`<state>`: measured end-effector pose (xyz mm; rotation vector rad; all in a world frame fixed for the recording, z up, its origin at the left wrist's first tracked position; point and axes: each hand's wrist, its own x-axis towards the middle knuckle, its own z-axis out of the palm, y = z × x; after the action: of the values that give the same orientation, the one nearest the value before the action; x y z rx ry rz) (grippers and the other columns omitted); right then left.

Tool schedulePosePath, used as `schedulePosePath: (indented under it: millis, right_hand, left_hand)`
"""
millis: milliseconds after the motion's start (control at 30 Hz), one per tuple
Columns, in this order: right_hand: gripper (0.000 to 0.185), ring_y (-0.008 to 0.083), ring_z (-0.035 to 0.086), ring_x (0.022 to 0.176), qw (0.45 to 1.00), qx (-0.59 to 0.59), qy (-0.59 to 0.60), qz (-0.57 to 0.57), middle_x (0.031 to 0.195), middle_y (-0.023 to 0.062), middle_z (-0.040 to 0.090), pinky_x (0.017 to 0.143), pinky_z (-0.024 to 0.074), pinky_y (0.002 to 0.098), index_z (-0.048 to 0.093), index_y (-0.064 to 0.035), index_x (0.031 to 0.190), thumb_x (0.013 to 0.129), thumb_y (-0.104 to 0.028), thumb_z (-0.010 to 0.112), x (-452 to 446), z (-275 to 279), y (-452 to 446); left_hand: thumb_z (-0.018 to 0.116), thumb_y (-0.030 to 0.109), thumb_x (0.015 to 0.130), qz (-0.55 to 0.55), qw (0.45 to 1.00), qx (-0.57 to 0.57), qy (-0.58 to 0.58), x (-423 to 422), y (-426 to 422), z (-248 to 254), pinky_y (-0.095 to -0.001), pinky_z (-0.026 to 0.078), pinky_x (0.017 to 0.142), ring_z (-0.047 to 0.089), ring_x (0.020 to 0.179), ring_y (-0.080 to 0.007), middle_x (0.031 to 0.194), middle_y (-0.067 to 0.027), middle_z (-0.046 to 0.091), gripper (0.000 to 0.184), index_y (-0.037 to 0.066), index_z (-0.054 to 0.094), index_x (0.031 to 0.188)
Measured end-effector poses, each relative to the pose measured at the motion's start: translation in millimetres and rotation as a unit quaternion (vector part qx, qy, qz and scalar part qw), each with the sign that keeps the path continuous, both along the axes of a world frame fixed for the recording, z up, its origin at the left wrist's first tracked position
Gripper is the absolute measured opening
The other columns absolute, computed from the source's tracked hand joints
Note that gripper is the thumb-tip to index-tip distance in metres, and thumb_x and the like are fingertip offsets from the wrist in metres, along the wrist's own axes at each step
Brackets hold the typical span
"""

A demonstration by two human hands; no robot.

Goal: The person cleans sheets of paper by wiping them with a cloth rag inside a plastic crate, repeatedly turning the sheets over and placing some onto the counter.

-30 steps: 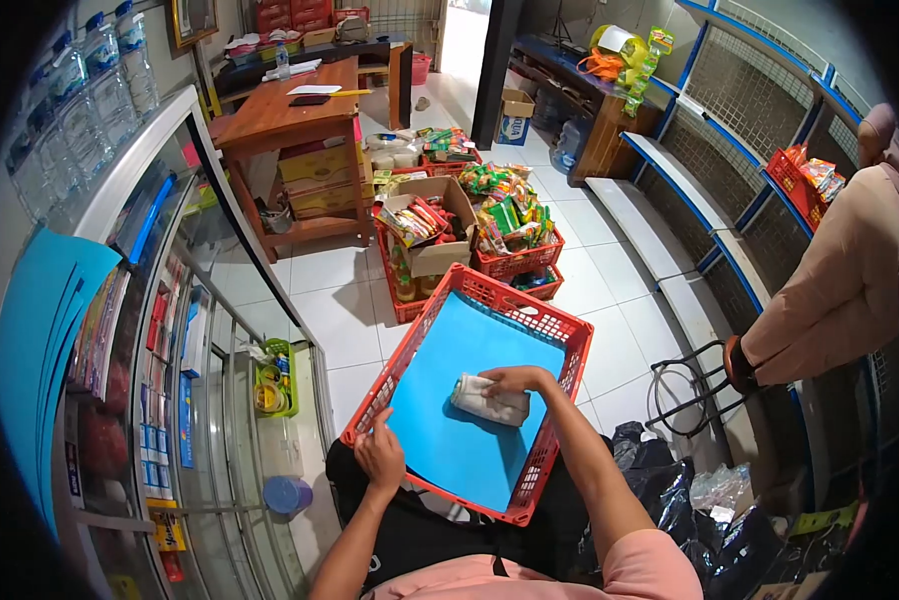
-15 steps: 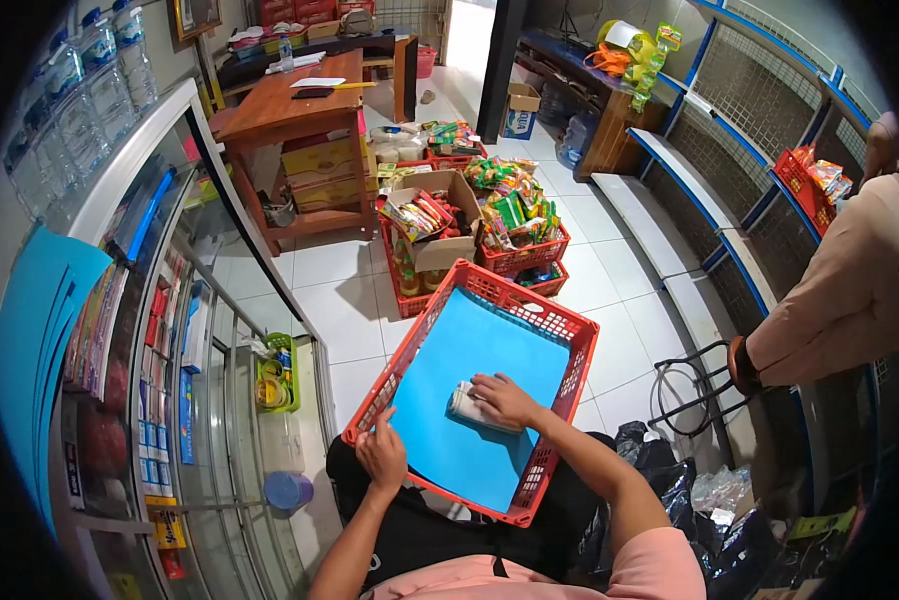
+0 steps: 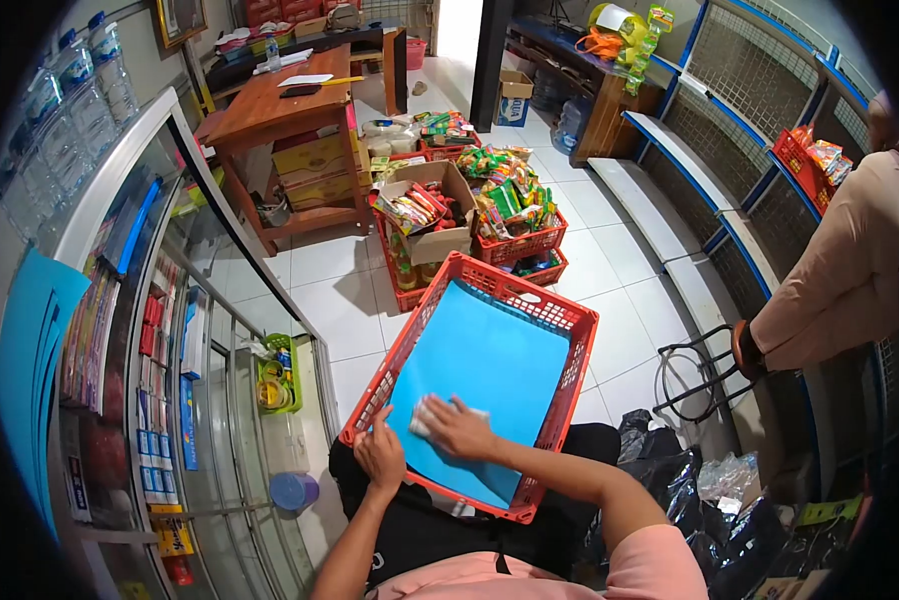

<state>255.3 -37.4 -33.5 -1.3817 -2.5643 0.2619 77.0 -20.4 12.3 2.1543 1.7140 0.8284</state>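
Note:
A red plastic crate [image 3: 537, 296] rests on my lap, its bottom covered by a blue sheet [image 3: 490, 350]. My right hand [image 3: 458, 428] presses a folded white cloth [image 3: 422, 420] on the left part of the sheet. The palm and fingers cover much of the cloth. My left hand [image 3: 381, 458] grips the crate's left rim near the front corner, with one finger pointing up along the side.
Crates of packaged goods [image 3: 518, 240] and an open cardboard box [image 3: 440, 243] stand ahead on white tiles. A glass display case [image 3: 185, 330] lines the left. At right are shelves [image 3: 670, 225], black bags [image 3: 660, 480] and a seated person's leg [image 3: 830, 270].
My right hand has slid the white cloth left and slightly toward me across the blue sheet. My left hand stays on the crate's rim.

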Motion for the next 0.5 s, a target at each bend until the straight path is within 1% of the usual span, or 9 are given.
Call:
schedulePosePath:
  millis: [67,133,167,233,300,333,400,467,500]
  right_hand:
    - [0.057,0.0310,0.028,0.126,0.991,0.050,0.002,-0.126,0.136,0.0155,0.029,0.099,0.0244,0.0493,0.026,-0.0097,0.133,0.082,-0.022,0.047,10.2,-14.2,23.5]
    - [0.055,0.0323,0.032,0.123,0.969,0.049,-0.011,-0.240,0.130,0.0178,0.036,0.098,0.0266,0.0486,0.030,-0.0053,0.130,0.081,-0.021,0.048,27.5,-18.9,46.8]
    - [0.052,0.0361,0.039,0.114,0.953,0.125,0.002,-0.278,0.124,0.0222,0.039,0.094,0.0308,0.0480,0.037,-0.0009,0.123,0.078,-0.021,0.051,38.0,-24.2,56.7]
    - [0.051,0.0365,0.039,0.114,0.911,0.127,0.058,-0.389,0.123,0.0222,0.040,0.092,0.0318,0.0481,0.038,0.0003,0.122,0.077,-0.020,0.051,60.7,-32.5,70.0]
    - [0.051,0.0384,0.039,0.113,0.868,0.126,0.057,-0.476,0.123,0.0239,0.040,0.092,0.0314,0.0496,0.038,0.0016,0.122,0.077,-0.019,0.051,81.1,-32.6,74.2]
    - [0.051,0.0384,0.039,0.113,0.869,0.125,0.057,-0.476,0.123,0.0239,0.040,0.092,0.0314,0.0496,0.038,0.0016,0.122,0.077,-0.019,0.051,82.9,-32.6,72.1]
    - [0.051,0.0411,0.038,0.112,0.865,0.123,0.022,-0.486,0.123,0.0270,0.038,0.093,0.0314,0.0493,0.038,0.0031,0.121,0.077,-0.018,0.050,82.9,-34.1,67.2]
    - [0.050,0.0431,0.039,0.110,0.898,0.136,0.015,-0.419,0.125,0.0286,0.036,0.092,0.0329,0.0453,0.035,0.0049,0.122,0.079,-0.017,0.048,65.6,-30.8,50.1]
    - [0.054,0.0430,0.039,0.111,0.916,0.099,0.032,-0.387,0.127,0.0296,0.033,0.092,0.0337,0.0433,0.031,0.0046,0.126,0.079,-0.017,0.047,51.7,-29.9,38.9]
  left_hand:
    - [0.041,0.007,0.082,0.003,1.000,-0.009,-0.006,0.1,-0.6,1.0,-0.0364,0.038,0.072,0.049,0.067,-0.0271,0.081,-0.0115,0.059,0.030,0.011,0.054,0.108]
    - [0.041,0.007,0.082,0.005,1.000,-0.005,-0.013,-0.6,-0.1,-1.2,-0.0367,0.038,0.072,0.049,0.067,-0.0272,0.082,-0.0117,0.059,0.030,0.011,0.054,0.108]
    - [0.041,0.007,0.082,0.005,1.000,-0.003,-0.020,-1.0,-0.2,-3.5,-0.0369,0.038,0.072,0.050,0.067,-0.0272,0.082,-0.0118,0.059,0.030,0.011,0.054,0.108]
    - [0.041,0.007,0.082,0.001,0.999,0.001,-0.033,-1.4,0.7,-5.7,-0.0374,0.038,0.072,0.050,0.067,-0.0274,0.083,-0.0121,0.059,0.030,0.011,0.054,0.108]
    - [0.040,0.007,0.082,0.000,0.999,0.000,-0.036,-0.9,1.8,-3.9,-0.0375,0.038,0.072,0.050,0.068,-0.0274,0.083,-0.0122,0.060,0.030,0.011,0.054,0.108]
    - [0.040,0.007,0.082,0.002,0.999,-0.003,-0.039,-0.7,1.2,-2.8,-0.0377,0.038,0.072,0.050,0.068,-0.0275,0.083,-0.0122,0.060,0.030,0.011,0.054,0.108]
    - [0.040,0.007,0.082,0.005,0.999,-0.010,-0.045,-0.6,-0.3,-1.5,-0.0380,0.038,0.072,0.050,0.068,-0.0276,0.084,-0.0122,0.060,0.030,0.010,0.054,0.108]
    - [0.040,0.007,0.082,0.008,0.999,-0.002,-0.047,1.0,-0.3,-2.0,-0.0379,0.038,0.072,0.050,0.068,-0.0276,0.083,-0.0120,0.060,0.030,0.010,0.054,0.108]
    - [0.040,0.007,0.082,0.009,0.999,0.007,-0.047,1.3,-0.3,-2.5,-0.0379,0.038,0.072,0.050,0.067,-0.0277,0.082,-0.0118,0.060,0.030,0.010,0.054,0.108]
